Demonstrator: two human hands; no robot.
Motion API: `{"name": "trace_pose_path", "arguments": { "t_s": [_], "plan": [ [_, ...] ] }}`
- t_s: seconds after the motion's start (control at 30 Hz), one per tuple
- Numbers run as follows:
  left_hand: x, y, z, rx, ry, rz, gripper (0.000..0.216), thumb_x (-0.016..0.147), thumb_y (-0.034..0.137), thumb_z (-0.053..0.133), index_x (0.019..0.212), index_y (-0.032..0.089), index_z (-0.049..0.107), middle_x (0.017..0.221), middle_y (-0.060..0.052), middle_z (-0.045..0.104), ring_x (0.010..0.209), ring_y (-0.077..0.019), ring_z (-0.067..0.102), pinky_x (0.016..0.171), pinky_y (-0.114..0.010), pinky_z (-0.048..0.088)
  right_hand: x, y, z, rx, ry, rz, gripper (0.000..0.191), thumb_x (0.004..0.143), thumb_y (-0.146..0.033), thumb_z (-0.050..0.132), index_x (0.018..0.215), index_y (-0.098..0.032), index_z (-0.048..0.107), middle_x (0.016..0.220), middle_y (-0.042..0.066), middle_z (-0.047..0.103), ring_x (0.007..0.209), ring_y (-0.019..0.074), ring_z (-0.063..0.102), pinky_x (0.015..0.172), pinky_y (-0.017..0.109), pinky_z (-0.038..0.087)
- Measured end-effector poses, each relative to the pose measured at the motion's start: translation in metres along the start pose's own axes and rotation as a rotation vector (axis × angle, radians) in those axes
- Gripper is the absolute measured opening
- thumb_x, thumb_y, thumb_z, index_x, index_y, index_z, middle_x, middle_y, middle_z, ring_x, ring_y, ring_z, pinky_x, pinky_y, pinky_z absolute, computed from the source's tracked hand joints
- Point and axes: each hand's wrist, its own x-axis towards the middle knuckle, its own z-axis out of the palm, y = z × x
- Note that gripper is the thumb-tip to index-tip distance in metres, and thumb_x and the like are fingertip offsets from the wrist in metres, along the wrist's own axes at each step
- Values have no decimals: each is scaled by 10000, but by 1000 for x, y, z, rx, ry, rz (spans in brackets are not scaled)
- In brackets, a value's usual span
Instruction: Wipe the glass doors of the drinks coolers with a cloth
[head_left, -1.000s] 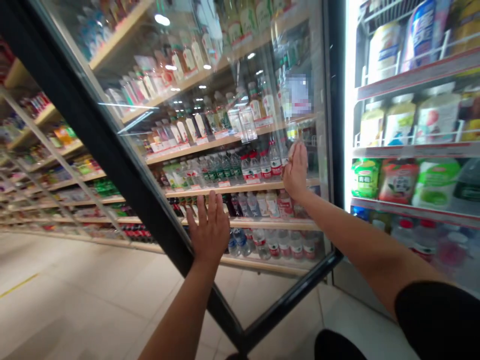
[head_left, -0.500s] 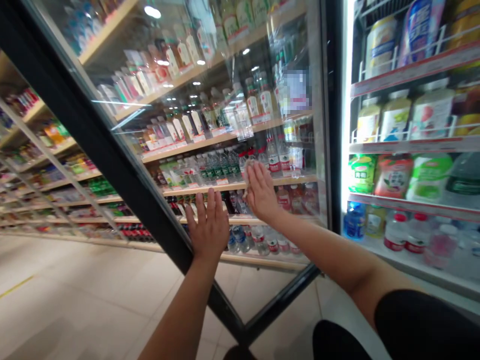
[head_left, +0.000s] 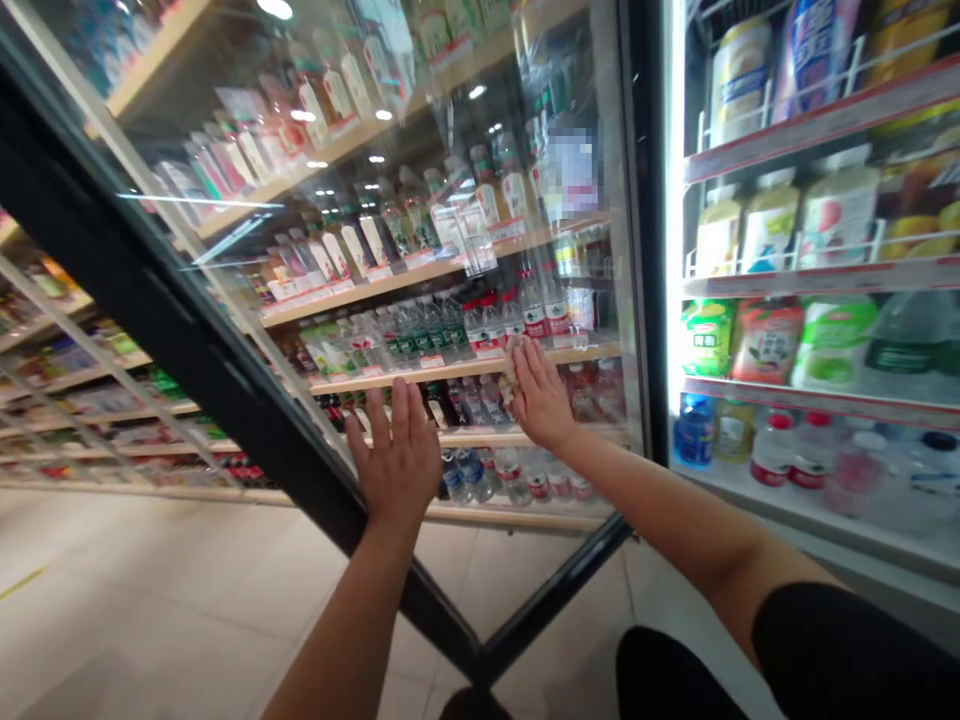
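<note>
Both hands are found at the glass (head_left: 487, 575), near the middle of the frame. We record the left hand (head_left: 397, 450) as open, fingers spread and pointing up, just left of centre; its palm appears to rest on the glass, though contact cannot be confirmed. We record the right hand (head_left: 541, 400) just right of centre, fingers together and nearly straight, gripping a crumpled beige cloth (head_left: 510, 378) beneath them. The cloth looks pressed to the glass, its edge showing left of the fingers.

On progress, we judge the cloth work to be under way and not finished. The cloth covers only a small area near the centre; the upper and lower parts of the glass lie apart from it, and we cannot tell which have been gone over. Pale streaks show in the upper half, but we cannot separate marks from reflections.

Further out, the black frame (head_left: 300, 470) slants from upper left to lower centre. Bottles (head_left: 431, 330) show through the glass. The lit cooler (head_left: 817, 395) fills the right side, and floor (head_left: 150, 590) occupies the lower left.
</note>
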Motion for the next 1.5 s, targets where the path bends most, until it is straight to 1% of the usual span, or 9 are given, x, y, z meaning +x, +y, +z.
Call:
{"name": "trace_pose_path", "arguments": {
  "t_s": [0.2, 0.27, 0.47, 0.6, 0.73, 1.0, 1.17, 1.33, 1.5],
  "plan": [
    [1, 3, -3, 54, -3, 6, 803, 974, 206, 547, 1639, 188, 98, 1612, -175, 355, 1561, -330, 151, 1260, -637, 134, -90, -17, 14, 18, -87, -248, 608, 977, -218, 424, 1575, -126, 372, 1564, 154, 490, 1567, 274, 252, 1217, 493, 399],
    [1, 3, -3, 53, -15, -2, 800, 974, 206, 546, 1639, 191, 102, 1613, -174, 356, 1562, -334, 150, 1258, -640, 134, -96, -6, 13, 42, -110, -258, 608, 978, -216, 425, 1580, -152, 371, 1569, 142, 487, 1555, 258, 292, 1228, 483, 385],
    [0, 1, -1, 25, -38, -26, 787, 986, 222, 535, 1640, 210, 98, 1626, -174, 334, 1561, -348, 144, 1249, -665, 114, -25, 33, 11, 42, 60, 196, 707, 1020, -236, 316, 1655, -161, 15, 1722, 129, 132, 1601, 271, 107, 1277, 561, 270],
    [0, 1, -2, 57, -21, -3, 797, 984, 219, 542, 1640, 197, 89, 1620, -172, 343, 1563, -338, 133, 1255, -647, 125, -61, 38, 18, 58, 73, 307, 707, 1022, -224, 269, 1651, -204, -54, 1731, 107, 72, 1604, 268, 77, 1267, 588, 273],
    [-1, 1, -3, 59, -36, 1, 800, 980, 216, 545, 1640, 199, 92, 1625, -175, 328, 1559, -356, 149, 1244, -667, 138, -107, 68, 22, 36, 36, 365, 715, 1004, -230, 271, 1649, -162, -31, 1719, 148, 107, 1602, 273, 77, 1251, 604, 290],
    [0, 5, -4, 75, -36, -5, 795, 981, 212, 541, 1640, 185, 97, 1610, -177, 362, 1564, -337, 127, 1254, -660, 125, -76, 164, 12, 76, 198, 733, 720, 946, -286, 296, 1614, -47, 178, 1679, 208, 233, 1566, 273, 225, 1255, 574, 270],
    [-1, 6, -6, 8, -34, -40, 747, 981, 207, 526, 1635, 204, 165, 1610, -171, 368, 1555, -351, 165, 1249, -677, 133, -110, 164, 6, 60, 244, 770, 662, 987, -361, 271, 1569, -52, 335, 1577, 293, 384, 1506, 394, 340, 1171, 727, 288],
    [-2, 5, -4, 5, -34, -44, 748, 979, 202, 529, 1634, 199, 167, 1619, -175, 344, 1559, -348, 150, 1253, -672, 121, -61, 157, 16, 33, 295, 732, 653, 1000, -316, 247, 1615, -98, 228, 1618, 268, 310, 1548, 384, 251, 1188, 762, 225],
    [-1, 4, -3, 10, -12, -26, 761, 989, 202, 523, 1638, 204, 126, 1618, -170, 346, 1559, -341, 157, 1258, -651, 122, -45, 81, 30, 41, 226, 539, 695, 997, -255, 285, 1646, -130, 69, 1689, 193, 193, 1591, 288, 132, 1250, 630, 251]
  ]
}}
